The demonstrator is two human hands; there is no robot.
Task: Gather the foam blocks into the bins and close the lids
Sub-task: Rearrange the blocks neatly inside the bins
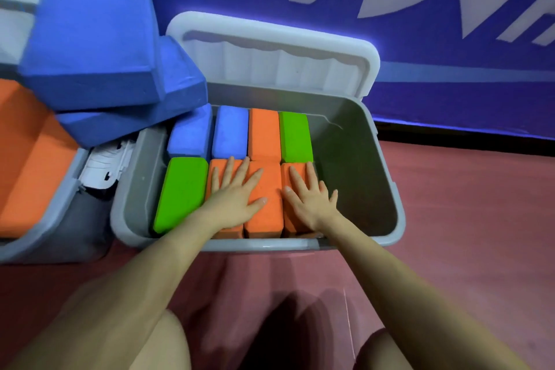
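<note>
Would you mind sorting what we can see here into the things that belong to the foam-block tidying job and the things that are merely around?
Part of the job:
- grey bin with its open lid
- foam blocks inside it
- left hand and right hand, flat on the orange blocks
- second bin, piled with blue blocks

Merely around:
- blue wall
- red floor
</note>
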